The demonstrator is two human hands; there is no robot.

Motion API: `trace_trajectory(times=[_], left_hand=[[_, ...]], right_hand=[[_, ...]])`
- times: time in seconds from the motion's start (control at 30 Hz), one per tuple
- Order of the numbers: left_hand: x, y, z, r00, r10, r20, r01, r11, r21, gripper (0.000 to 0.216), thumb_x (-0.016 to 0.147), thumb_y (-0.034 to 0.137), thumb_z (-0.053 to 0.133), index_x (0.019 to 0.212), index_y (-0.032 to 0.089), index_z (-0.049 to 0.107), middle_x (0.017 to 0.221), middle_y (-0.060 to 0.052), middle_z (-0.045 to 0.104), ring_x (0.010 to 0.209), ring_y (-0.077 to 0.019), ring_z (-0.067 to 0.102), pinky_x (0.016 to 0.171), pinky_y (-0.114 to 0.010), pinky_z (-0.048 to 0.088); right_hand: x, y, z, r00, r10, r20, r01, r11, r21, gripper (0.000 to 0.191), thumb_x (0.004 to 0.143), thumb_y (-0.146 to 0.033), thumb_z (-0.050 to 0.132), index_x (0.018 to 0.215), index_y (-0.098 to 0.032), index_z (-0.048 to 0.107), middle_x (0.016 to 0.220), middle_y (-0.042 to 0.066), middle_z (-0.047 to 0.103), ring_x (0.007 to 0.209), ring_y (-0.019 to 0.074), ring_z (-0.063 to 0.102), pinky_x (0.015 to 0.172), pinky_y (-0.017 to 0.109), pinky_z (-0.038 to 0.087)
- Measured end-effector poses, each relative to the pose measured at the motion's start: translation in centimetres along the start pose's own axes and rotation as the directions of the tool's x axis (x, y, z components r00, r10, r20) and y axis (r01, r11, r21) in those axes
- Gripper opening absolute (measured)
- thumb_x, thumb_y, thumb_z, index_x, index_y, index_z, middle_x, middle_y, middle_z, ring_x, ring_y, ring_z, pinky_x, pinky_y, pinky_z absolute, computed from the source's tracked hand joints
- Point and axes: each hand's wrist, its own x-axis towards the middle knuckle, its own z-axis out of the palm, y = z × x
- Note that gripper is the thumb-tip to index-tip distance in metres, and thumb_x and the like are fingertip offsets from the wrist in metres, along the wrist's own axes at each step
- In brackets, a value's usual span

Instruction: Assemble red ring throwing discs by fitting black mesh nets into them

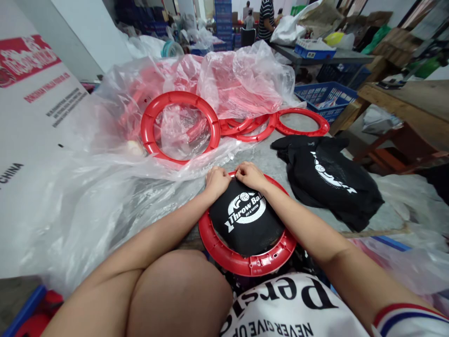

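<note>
A red plastic ring [252, 266] leans at the table's near edge, close to my lap. Across its opening lies a piece of black mesh fabric [219, 210] with a white "Throw Ball" print. Both my hands are at the ring's far side, close together. My left hand [217, 181] is closed, its fingertips pinching at the fabric's far edge. Just to the right, my right hand [249, 175] pinches the same edge with thumb and fingers. The fingertips partly hide the fabric's rim there.
A pile of black printed fabric pieces [329, 180] lies to the right. Beyond my hands are a loose red ring [146, 128], several more rings and clear plastic bags [245, 70] holding red parts. A white printed carton [31, 140] stands left. Blue crates [326, 98] and people are farther back.
</note>
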Motion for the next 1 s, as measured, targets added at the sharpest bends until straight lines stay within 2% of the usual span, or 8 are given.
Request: trace_trajectory(times=[0.13, 0.27, 0.43, 0.6, 0.77, 0.83, 0.93, 1.0], left_hand=[[0.1, -0.5, -0.1, 0.999, 0.035, -0.005, -0.035, 0.988, -0.153, 0.013, 0.084, 0.019, 0.062, 0.081, 0.016, 0.075, 0.102, -0.010, 0.074, 0.102, -0.0241, 0.067, 0.095, -0.036, 0.050], [-0.1, -0.5, -0.9, 0.997, 0.026, 0.077, 0.000, 0.947, -0.321, 0.021, 0.083, 0.012, 0.056, 0.090, 0.016, 0.075, 0.096, -0.006, 0.075, 0.089, -0.0202, 0.069, 0.084, -0.031, 0.053], [-1.0, 0.3, -1.9, 0.984, 0.175, 0.016, -0.175, 0.984, -0.031, 0.023, 0.083, 0.009, 0.054, 0.085, 0.018, 0.075, 0.106, -0.010, 0.073, 0.107, -0.0257, 0.065, 0.100, -0.038, 0.049], [-2.0, 1.3, -1.5, 0.957, 0.266, 0.117, -0.284, 0.939, 0.192, 0.026, 0.089, 0.016, 0.054, 0.096, 0.021, 0.078, 0.116, -0.012, 0.071, 0.119, -0.0319, 0.059, 0.106, -0.047, 0.044], [-1.9, 2.0, -0.7, 0.950, 0.275, 0.145, -0.302, 0.928, 0.220, 0.025, 0.094, 0.026, 0.057, 0.107, 0.019, 0.078, 0.118, -0.014, 0.068, 0.122, -0.0337, 0.056, 0.107, -0.047, 0.043], [-1.6, 2.1, -0.4, 0.959, 0.246, 0.138, -0.270, 0.942, 0.198, 0.022, 0.093, 0.027, 0.059, 0.103, 0.020, 0.078, 0.117, -0.013, 0.068, 0.122, -0.0336, 0.056, 0.107, -0.047, 0.043], [-1.2, 2.0, 0.2, 0.975, 0.189, 0.120, -0.204, 0.970, 0.130, 0.015, 0.091, 0.027, 0.063, 0.092, 0.022, 0.078, 0.112, -0.010, 0.070, 0.117, -0.0306, 0.059, 0.104, -0.044, 0.045], [-1.0, 1.8, 0.4, 0.982, 0.163, 0.098, -0.170, 0.983, 0.074, 0.011, 0.088, 0.025, 0.066, 0.086, 0.022, 0.077, 0.108, -0.008, 0.070, 0.113, -0.0285, 0.060, 0.102, -0.042, 0.046]], right_hand=[[0.1, 0.4, -0.8, 0.995, -0.064, 0.082, 0.061, 0.998, 0.030, 0.010, 0.089, -0.016, 0.060, 0.087, -0.017, 0.069, 0.103, 0.007, 0.072, 0.099, 0.0194, 0.062, 0.100, 0.036, 0.045], [-0.2, 1.0, -2.0, 0.990, -0.066, 0.121, 0.061, 0.997, 0.044, 0.010, 0.086, -0.012, 0.065, 0.094, -0.017, 0.070, 0.099, 0.006, 0.071, 0.097, 0.0188, 0.062, 0.096, 0.034, 0.046], [-2.2, 2.3, -2.6, 0.992, 0.111, 0.062, -0.105, 0.991, -0.088, 0.010, 0.090, -0.019, 0.065, 0.098, -0.018, 0.071, 0.107, 0.014, 0.070, 0.104, 0.0276, 0.061, 0.098, 0.043, 0.047], [-4.2, 2.9, -2.7, 0.983, 0.181, -0.032, -0.184, 0.971, -0.151, 0.018, 0.091, -0.025, 0.064, 0.105, -0.019, 0.072, 0.116, 0.019, 0.066, 0.109, 0.0337, 0.059, 0.096, 0.048, 0.049], [-2.6, 1.4, -3.2, 0.996, 0.072, 0.054, -0.067, 0.994, -0.092, 0.015, 0.085, -0.021, 0.068, 0.098, -0.020, 0.074, 0.120, 0.014, 0.069, 0.118, 0.0323, 0.057, 0.107, 0.047, 0.044], [-1.7, 1.0, -2.9, 0.992, 0.064, 0.108, -0.061, 0.998, -0.028, 0.005, 0.083, -0.019, 0.069, 0.085, -0.019, 0.073, 0.108, 0.011, 0.073, 0.113, 0.0281, 0.061, 0.108, 0.043, 0.043], [-1.1, 1.3, -2.1, 0.991, 0.087, 0.104, -0.097, 0.991, 0.088, 0.013, 0.083, -0.017, 0.066, 0.070, -0.019, 0.068, 0.092, 0.006, 0.074, 0.101, 0.0221, 0.065, 0.101, 0.036, 0.046], [-1.2, 1.8, -1.6, 0.992, 0.097, 0.075, -0.108, 0.980, 0.164, 0.014, 0.082, -0.016, 0.065, 0.068, -0.019, 0.067, 0.092, 0.004, 0.074, 0.097, 0.0197, 0.066, 0.097, 0.033, 0.047]])
